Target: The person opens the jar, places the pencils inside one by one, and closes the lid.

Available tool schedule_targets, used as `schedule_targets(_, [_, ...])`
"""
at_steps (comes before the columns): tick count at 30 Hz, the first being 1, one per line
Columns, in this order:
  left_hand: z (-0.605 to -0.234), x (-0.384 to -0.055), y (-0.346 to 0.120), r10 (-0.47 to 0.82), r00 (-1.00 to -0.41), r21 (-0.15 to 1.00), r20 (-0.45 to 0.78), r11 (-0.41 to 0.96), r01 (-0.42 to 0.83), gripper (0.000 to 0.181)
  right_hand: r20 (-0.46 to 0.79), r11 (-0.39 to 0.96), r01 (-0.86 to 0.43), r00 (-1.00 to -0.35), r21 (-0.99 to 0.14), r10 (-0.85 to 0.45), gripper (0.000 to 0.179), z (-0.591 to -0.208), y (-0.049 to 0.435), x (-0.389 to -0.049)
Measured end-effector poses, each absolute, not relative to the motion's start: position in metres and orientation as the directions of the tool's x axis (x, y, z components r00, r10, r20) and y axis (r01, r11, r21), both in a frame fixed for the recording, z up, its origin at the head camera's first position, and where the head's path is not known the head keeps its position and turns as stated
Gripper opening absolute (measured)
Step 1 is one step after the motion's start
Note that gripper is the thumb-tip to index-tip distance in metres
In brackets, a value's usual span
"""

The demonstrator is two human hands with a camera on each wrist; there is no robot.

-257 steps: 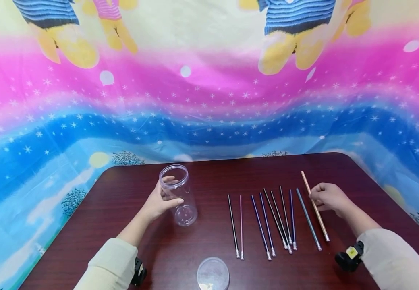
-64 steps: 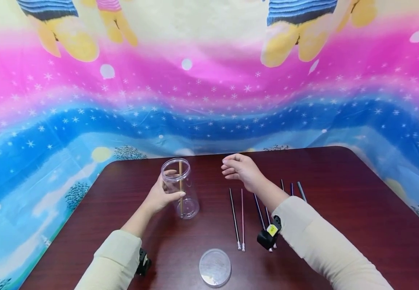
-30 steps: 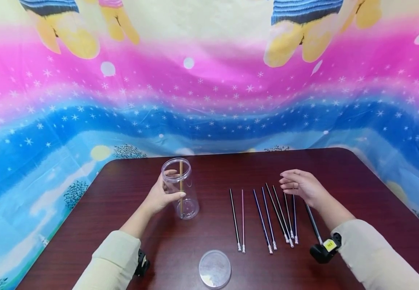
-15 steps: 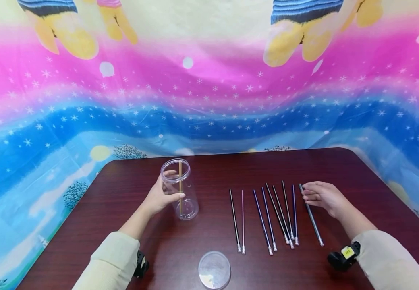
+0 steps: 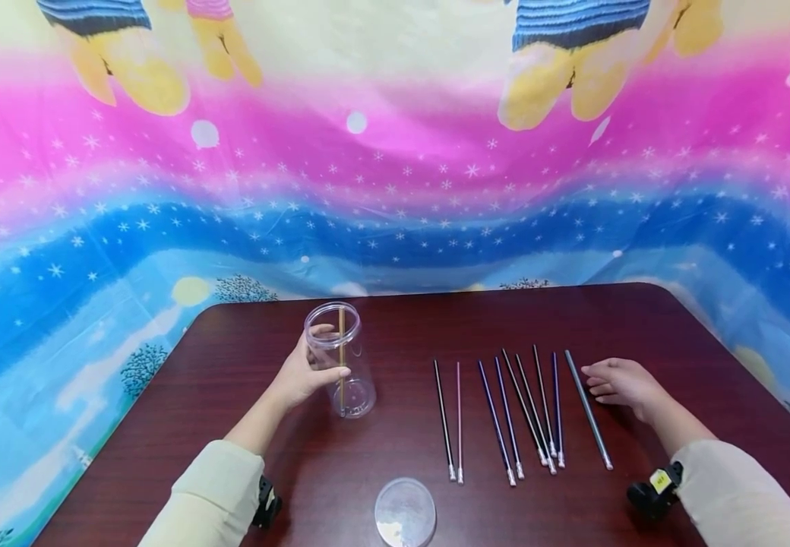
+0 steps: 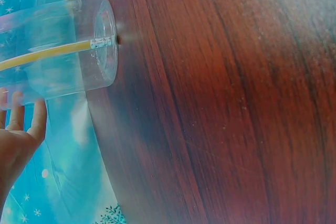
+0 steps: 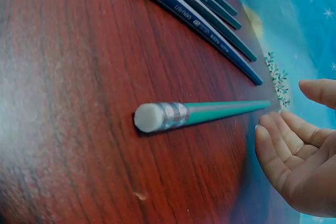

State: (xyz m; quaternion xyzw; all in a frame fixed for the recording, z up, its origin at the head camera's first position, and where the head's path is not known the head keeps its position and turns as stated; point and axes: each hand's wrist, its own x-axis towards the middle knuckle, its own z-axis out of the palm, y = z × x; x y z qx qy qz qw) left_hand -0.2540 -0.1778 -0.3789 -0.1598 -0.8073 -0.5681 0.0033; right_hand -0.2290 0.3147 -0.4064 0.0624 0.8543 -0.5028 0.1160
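L hand (image 5: 304,376) grips jar (image 5: 355,361). R hand (image 5: 622,385) half-spread, empty, nr pencil (image 5: 589,410): grey in head cam, green in R-wrist

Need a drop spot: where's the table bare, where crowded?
Bare: between jar and black pencil; between left wrist camera and round lid; beyond the middle pencils, up to the far edge of the table. Crowded: among those pencils; right hand flanks teal pencil.

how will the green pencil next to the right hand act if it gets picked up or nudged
The green pencil looks straight and unbent, so it should feel stiff when lifted. Being slender, it is probably light. It lies on the flat table, apart from the other pencils, so a nudge might roll it.
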Motion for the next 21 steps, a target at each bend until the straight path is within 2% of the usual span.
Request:
schedule_targets(11, [-0.380,-0.253,-0.177,0.253,-0.946,0.914,0.201,0.299,0.274,0.070,-0.227,0.601,0.177,-0.974,-0.779,-0.007,0.045,-0.409,0.310,-0.232])
schedule_targets(18, [-0.380,-0.254,-0.177,0.256,-0.944,0.913,0.208,0.296,0.281,0.070,-0.172,0.691,0.135,-0.985,-0.710,0.016,0.022,-0.413,0.301,-0.235])
schedule_targets(21, [-0.380,-0.254,-0.177,0.253,-0.945,0.916,0.205,0.291,0.277,0.070,-0.146,0.725,0.120,-0.989,-0.678,0.026,0.021,-0.415,0.298,-0.235])
